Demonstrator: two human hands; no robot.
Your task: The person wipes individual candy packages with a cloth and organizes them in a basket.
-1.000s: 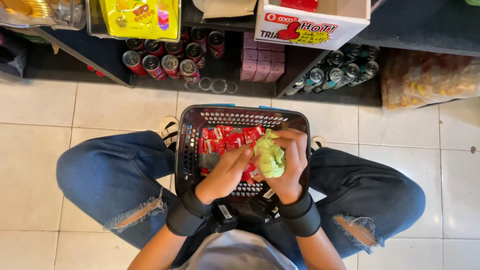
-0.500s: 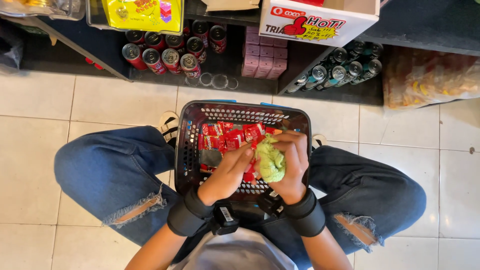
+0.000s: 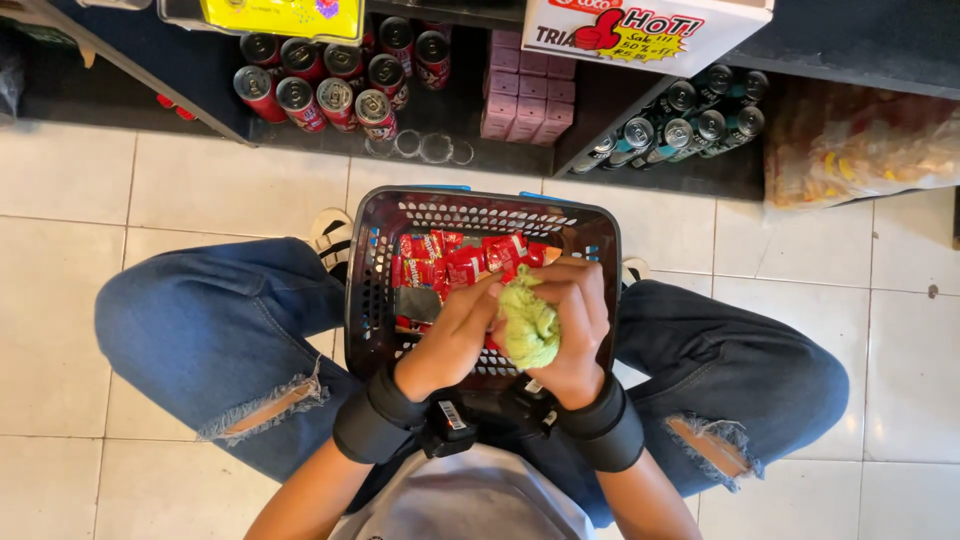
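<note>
green cloth (image 3: 530,328): soft, light, bunches easily | your left hand (image 3: 455,335) and right hand (image 3: 572,320) fingers closed around it over the basket (image 3: 375,260) | hold the bulk, not loose edges

Packets (image 3: 455,262) in basket (image 3: 372,290) between knees; cans (image 3: 320,85) on shelf beyond.

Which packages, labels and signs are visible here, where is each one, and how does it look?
Red packets: in the dark basket, small, shiny.
Green cloth: crumpled, between left hand and right hand; no label.
Red cans: lowest shelf, upper left, silver tops.
Pink boxes: shelf centre, stacked.
Dark cans: shelf right, lying slanted.
Yellow sign: top left, rectangular.
White sign: top centre, red and yellow print.
Clear bags: far right, yellowish contents.
</note>
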